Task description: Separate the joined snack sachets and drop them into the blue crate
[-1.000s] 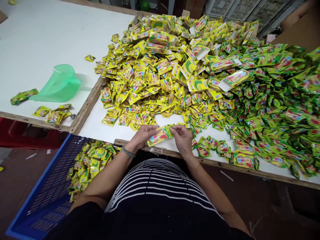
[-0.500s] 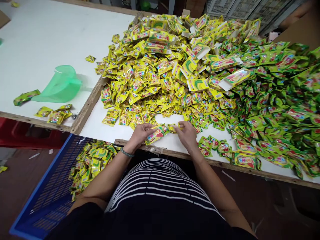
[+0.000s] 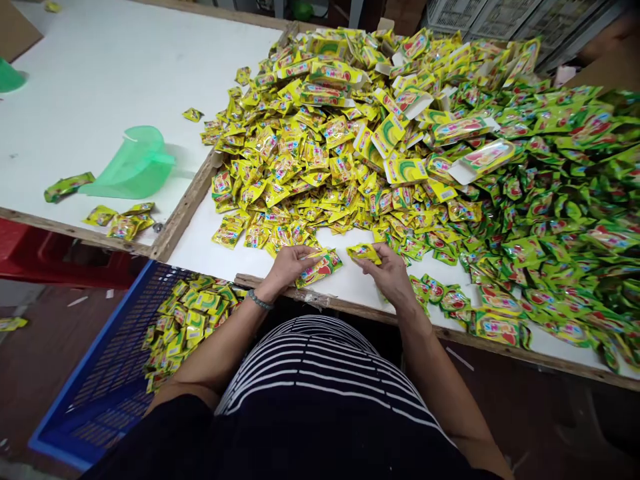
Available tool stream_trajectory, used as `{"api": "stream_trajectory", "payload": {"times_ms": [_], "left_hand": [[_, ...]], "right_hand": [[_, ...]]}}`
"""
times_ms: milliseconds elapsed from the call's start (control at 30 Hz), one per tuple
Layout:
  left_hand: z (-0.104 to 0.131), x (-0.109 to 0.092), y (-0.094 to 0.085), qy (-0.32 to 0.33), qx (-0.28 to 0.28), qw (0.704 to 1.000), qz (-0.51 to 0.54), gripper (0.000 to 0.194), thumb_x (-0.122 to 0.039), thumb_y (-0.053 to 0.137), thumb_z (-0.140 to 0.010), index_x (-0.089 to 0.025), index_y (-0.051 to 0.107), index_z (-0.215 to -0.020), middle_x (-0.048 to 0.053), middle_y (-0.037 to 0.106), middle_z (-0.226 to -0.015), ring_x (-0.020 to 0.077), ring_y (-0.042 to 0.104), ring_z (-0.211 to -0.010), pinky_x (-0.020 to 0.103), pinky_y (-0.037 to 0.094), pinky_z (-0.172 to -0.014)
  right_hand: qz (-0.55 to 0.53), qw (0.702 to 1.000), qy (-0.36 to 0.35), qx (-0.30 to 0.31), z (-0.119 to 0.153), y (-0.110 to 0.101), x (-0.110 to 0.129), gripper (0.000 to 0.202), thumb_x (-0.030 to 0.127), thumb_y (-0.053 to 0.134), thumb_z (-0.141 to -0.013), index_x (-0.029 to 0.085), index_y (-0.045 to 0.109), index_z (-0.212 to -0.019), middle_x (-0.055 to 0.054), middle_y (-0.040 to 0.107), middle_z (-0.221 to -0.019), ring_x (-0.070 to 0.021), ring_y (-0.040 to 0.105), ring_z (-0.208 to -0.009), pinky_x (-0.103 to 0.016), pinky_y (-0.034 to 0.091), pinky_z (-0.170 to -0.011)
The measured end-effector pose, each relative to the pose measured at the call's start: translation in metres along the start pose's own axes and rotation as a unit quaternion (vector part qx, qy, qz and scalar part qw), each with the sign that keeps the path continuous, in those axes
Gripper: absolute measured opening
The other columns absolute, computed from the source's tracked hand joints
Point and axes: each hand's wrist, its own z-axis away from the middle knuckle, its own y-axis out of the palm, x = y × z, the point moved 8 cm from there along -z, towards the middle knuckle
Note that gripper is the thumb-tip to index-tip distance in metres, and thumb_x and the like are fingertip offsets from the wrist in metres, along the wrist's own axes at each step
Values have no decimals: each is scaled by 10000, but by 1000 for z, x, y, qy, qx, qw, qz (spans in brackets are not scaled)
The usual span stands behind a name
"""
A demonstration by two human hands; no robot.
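My left hand [image 3: 291,268] pinches a small yellow-and-green printed carton [image 3: 321,268] just above the table's front edge. Its fingers cover the carton's left end. To the right, my right hand [image 3: 391,272] grips a small yellow sachet [image 3: 364,253] between thumb and fingers. A short gap separates the sachet from the carton's right end. Beyond both hands lies a large heap of yellow sachets [image 3: 280,173], with several yellow cartons [image 3: 405,171] scattered on top. Green sachets [image 3: 540,200] are piled on the right, some of them close to my right hand.
A blue crate [image 3: 95,393] holding packed yellow cartons [image 3: 197,317] stands below the table edge at left. On the white table [image 3: 100,73] rests a green scoop [image 3: 133,167] beside a few loose sachets. A wooden strip [image 3: 187,203] divides the tabletop.
My right hand has moved slightly right and away from the carton with the sachet, widening the gap. My left hand still holds the carton. The whole view has shifted a little.
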Motion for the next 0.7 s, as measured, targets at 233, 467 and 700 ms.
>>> {"api": "stream_trajectory", "payload": {"times_ms": [233,467,700], "left_hand": [[2,-11,6,14,41,999,-22,422,-453,790,-625,-127,760,-891,66,740,-845,163,626,-717,260,476,-655],[6,-14,19,-39,130,987,84,424,-391,843,-580,-127,744,-896,57,742,-837,135,642,-722,261,485,-722],[5,-16,17,-52,170,972,151,409,-350,856,-576,-133,740,-902,69,756,-845,138,669,-720,269,518,-724]], "right_hand": [[-13,992,26,122,-3,15,14,361,553,665,-756,203,660,-844,3,625,-721,-140,527,-619,-267,430,-567],[169,964,-9,205,-17,24,25,267,463,644,-774,200,636,-726,58,421,-525,-104,349,-511,-235,249,-480],[138,965,-2,223,-17,19,36,297,496,628,-775,200,637,-750,27,548,-649,-125,443,-586,-238,329,-527]]}}
